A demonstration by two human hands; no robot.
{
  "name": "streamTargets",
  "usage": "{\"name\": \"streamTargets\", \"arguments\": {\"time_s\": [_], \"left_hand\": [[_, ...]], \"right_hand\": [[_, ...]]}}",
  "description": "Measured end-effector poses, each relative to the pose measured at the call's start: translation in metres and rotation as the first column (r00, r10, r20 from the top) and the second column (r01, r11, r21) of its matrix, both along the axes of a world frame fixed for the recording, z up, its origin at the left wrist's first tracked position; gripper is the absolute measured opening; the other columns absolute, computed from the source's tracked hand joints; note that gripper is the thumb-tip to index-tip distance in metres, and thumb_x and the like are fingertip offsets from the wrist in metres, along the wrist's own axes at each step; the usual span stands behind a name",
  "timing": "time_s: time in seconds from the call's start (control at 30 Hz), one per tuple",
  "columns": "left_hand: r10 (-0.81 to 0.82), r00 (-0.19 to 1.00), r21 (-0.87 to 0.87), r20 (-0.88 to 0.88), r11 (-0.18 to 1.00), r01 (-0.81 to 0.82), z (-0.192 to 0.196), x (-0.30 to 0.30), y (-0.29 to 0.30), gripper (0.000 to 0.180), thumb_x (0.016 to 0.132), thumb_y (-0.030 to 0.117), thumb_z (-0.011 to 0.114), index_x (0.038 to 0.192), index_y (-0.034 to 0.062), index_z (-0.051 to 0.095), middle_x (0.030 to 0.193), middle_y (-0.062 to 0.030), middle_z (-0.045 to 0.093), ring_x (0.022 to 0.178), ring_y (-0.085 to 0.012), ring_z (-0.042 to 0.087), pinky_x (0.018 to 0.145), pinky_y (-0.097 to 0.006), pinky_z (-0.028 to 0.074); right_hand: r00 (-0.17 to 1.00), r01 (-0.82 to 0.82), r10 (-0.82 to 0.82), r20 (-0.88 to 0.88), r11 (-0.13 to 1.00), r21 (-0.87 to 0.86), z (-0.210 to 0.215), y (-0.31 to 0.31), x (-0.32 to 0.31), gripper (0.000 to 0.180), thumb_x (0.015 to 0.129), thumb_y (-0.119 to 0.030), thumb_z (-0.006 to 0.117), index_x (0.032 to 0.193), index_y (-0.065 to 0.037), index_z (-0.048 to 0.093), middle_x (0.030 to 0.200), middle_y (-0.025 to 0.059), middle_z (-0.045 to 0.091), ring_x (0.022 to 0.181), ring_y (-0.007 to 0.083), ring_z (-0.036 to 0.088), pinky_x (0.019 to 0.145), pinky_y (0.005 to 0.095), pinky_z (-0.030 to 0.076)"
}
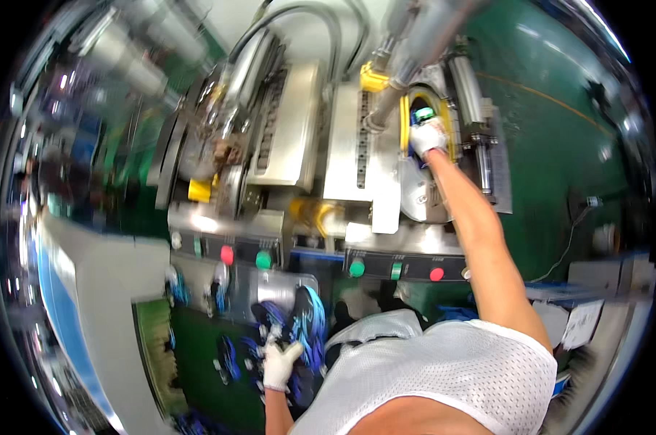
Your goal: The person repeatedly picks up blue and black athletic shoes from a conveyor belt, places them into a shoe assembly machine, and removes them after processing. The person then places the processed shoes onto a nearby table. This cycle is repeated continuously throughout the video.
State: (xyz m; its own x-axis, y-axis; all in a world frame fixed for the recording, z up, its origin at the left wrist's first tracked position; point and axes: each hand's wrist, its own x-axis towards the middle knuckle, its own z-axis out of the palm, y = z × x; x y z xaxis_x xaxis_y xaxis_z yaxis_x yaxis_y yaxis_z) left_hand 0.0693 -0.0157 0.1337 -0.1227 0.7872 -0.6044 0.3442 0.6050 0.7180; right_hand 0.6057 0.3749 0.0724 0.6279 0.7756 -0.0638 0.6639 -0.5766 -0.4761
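Note:
Both my hands wear white gloves. My right hand (428,138) reaches far forward into the right-hand machine, closed around a dark blue shoe (417,154) with a bright green patch at its far end. The shoe sits between yellow curved pads (405,125); the palm hides much of it. Low on the left, my left hand (278,368) has thumb and fingers apart beside several blue and purple shoes. Its fingertips come up to a purple-blue shoe (271,315); whether they touch it is unclear. A bright blue patterned shoe (310,322) lies just right of it.
A second machine (230,159) stands to the left. Control panels with green buttons (357,267) and red buttons (436,274) run along the machines' near side. More shoes (228,360) lie farther left, by a grey-white panel (110,290). Metal cylinders (467,90) flank the right-hand machine.

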Motion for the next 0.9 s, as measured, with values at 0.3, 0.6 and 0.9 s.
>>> {"name": "streamTargets", "arguments": {"time_s": [0.3, 0.6, 0.9], "left_hand": [[0.324, 0.824, 0.367, -0.465, 0.917, -0.154, -0.161, 0.045, -0.011, 0.069, 0.086, 0.030, 0.075, 0.143, 0.0047, 0.046, 0.134, -0.0226, 0.059, 0.124, -0.0391, 0.057, 0.103, -0.044, 0.046], [0.403, 0.854, 0.336, -0.330, 0.895, -0.292, -0.226, 0.102, -0.011, 0.077, 0.094, 0.036, 0.065, 0.152, -0.0003, 0.029, 0.145, -0.0301, 0.044, 0.132, -0.0465, 0.047, 0.107, -0.052, 0.039], [0.515, 0.857, 0.514, -0.012, 0.738, -0.436, -0.164, 0.028, -0.060, 0.066, 0.095, 0.011, 0.067, 0.149, -0.0036, 0.033, 0.149, -0.0263, 0.043, 0.141, -0.0345, 0.045, 0.118, -0.042, 0.035]], "right_hand": [[0.944, -0.128, 0.160, -0.290, 0.984, 0.127, -0.003, -0.020, 0.131, 0.065, 0.080, -0.041, 0.081, 0.127, 0.001, 0.066, 0.111, 0.0179, 0.073, 0.094, 0.0294, 0.070, 0.083, 0.0436, 0.052], [0.516, -0.849, 0.785, 0.343, 0.520, 0.088, 0.019, -0.258, -0.171, 0.073, 0.095, -0.021, 0.068, 0.154, 0.004, 0.032, 0.156, 0.0236, 0.039, 0.145, 0.0326, 0.039, 0.121, 0.0394, 0.030], [0.284, -0.923, 0.936, 0.209, 0.325, -0.204, -0.056, -0.296, -0.236, 0.097, 0.082, -0.033, 0.072, 0.154, 0.010, 0.025, 0.160, 0.0354, 0.020, 0.150, 0.0508, 0.019, 0.124, 0.0528, 0.015]]}}
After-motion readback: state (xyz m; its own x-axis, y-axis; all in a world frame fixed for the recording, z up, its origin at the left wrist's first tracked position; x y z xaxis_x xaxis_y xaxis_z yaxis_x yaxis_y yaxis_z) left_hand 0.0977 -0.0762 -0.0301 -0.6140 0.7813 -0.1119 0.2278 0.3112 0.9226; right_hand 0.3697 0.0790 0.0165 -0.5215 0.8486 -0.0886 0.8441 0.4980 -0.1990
